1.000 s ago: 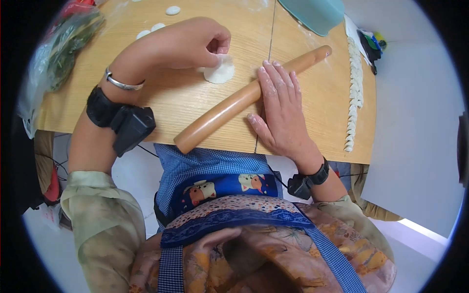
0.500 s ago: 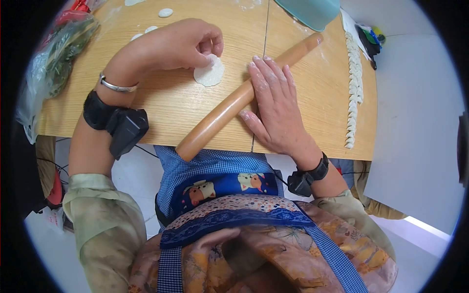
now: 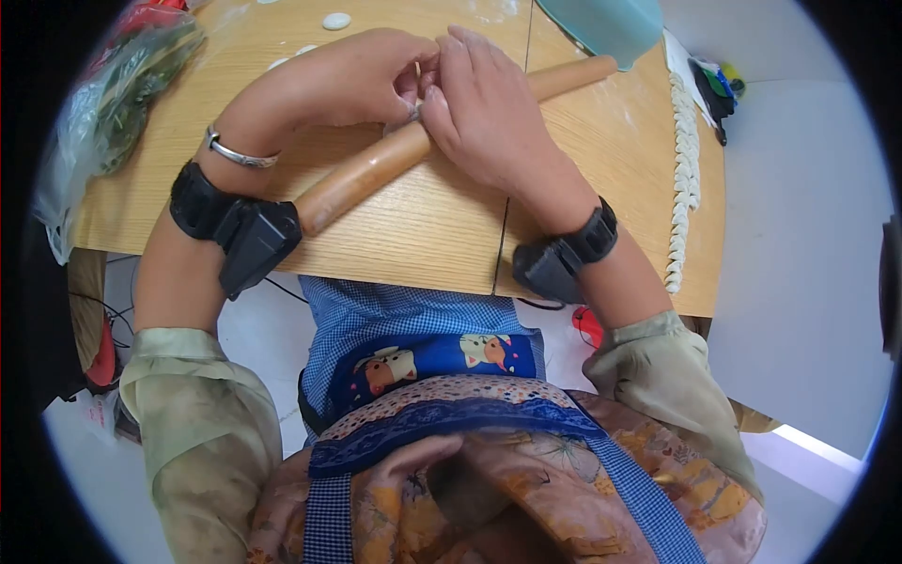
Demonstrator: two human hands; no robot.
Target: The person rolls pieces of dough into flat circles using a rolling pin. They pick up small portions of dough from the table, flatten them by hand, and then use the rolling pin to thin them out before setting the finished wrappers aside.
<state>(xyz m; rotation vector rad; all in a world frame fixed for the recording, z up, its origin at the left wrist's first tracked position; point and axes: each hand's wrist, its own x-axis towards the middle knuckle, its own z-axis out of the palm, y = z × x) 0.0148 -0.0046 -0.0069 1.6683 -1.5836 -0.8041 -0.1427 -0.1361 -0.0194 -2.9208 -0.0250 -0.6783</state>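
Note:
A wooden rolling pin [image 3: 366, 177] lies slanted across the wooden table [image 3: 413, 249]. My right hand [image 3: 484, 113] rests over its middle, fingers together and bent over the wood. Against it on the left is my left hand [image 3: 399, 80], its fingers closed in a pinch on the dough disc [image 3: 402, 122]. Only a small pale part of the disc shows, between the left fingers and the pin; the two hands and the pin hide the rest.
Small dough pieces [image 3: 335, 21] lie beyond my left arm. A teal bowl [image 3: 611, 23] stands at the far side. Along the right edge runs a row of folded dough pieces [image 3: 678, 207]. A plastic bag with greens [image 3: 122, 113] is at the left.
My right hand and the rolling pin have moved left and away from me, up against my left hand. The dough disc, in full view before, is now mostly covered.

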